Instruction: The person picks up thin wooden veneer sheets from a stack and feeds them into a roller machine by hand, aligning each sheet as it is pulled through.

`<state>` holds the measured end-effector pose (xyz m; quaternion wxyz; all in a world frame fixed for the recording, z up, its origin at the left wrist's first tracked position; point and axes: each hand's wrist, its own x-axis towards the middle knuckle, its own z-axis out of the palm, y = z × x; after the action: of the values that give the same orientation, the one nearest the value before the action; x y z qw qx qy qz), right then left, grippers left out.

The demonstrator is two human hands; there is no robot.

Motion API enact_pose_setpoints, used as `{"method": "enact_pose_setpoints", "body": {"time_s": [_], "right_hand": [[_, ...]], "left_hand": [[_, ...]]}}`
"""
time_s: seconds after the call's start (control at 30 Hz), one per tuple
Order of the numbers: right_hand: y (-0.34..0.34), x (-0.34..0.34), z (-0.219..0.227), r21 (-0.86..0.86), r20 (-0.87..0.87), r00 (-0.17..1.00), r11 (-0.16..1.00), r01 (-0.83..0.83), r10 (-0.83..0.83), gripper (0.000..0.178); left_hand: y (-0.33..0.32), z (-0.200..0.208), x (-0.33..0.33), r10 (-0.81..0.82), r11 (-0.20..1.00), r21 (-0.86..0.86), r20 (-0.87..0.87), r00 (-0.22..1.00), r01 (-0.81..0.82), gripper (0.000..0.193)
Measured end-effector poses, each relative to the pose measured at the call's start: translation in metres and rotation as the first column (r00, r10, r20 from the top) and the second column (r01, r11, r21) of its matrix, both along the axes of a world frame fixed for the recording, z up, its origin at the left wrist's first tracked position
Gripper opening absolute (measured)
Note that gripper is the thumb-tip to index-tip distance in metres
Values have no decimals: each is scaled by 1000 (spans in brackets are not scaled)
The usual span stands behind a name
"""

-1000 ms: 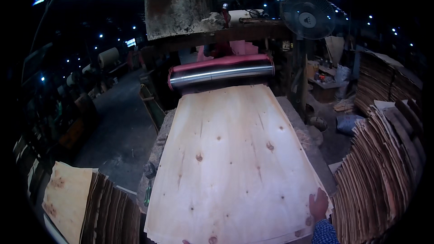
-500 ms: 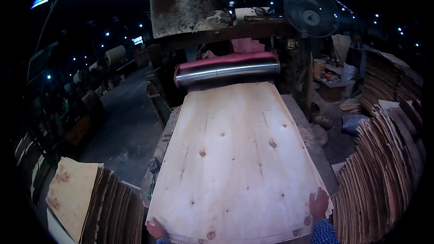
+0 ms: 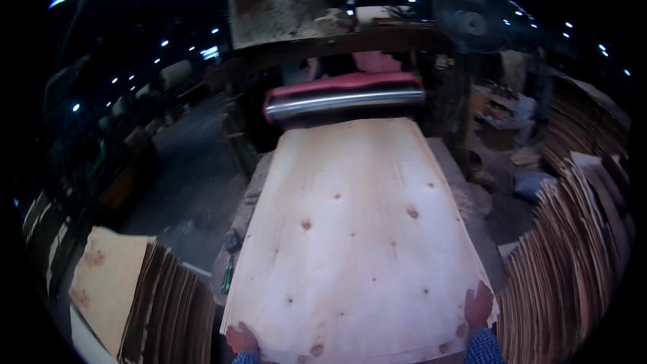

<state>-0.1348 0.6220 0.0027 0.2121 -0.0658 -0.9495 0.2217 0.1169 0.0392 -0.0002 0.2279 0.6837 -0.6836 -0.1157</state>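
Note:
A large pale wood veneer sheet (image 3: 350,229), dotted with knots, lies in front of me on top of other sheets whose edges show along the near side. My left hand (image 3: 241,338) rests at its near left corner, fingers apart on the edge. On the near right edge lies my right hand (image 3: 479,305), its fingers spread on the wood and pointing away from me. Neither hand is lifting the sheet. The far end of the veneer reaches close to a shiny metal roller (image 3: 347,101) with a pink-coated roller (image 3: 350,82) above it.
Upright veneer stacks stand close by at left (image 3: 165,303) and right (image 3: 552,276). A stone-like ledge (image 3: 465,189) borders the sheets. Green-handled tool (image 3: 227,276) lies at the left edge. Beyond the rollers are a pink block (image 3: 379,62) and a fan (image 3: 474,21).
The whole view has shifted slightly and blurred. Both hands stay at the same sheet edges. Behind the rollers, a dark shape now covers part of the space left of the pink block.

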Motion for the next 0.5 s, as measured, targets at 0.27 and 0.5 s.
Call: {"method": "enact_pose_setpoints", "body": {"time_s": [0.27, 0.5], "right_hand": [[81, -9, -52, 139, 2, 991, 981, -135, 136, 62], [64, -19, -29, 139, 10, 931, 921, -363, 365, 63]], "left_hand": [[18, 6, -41, -70, 990, 122, -2, 998, 70, 59], [23, 10, -37, -47, 980, 189, -55, 997, 57, 61]]}}
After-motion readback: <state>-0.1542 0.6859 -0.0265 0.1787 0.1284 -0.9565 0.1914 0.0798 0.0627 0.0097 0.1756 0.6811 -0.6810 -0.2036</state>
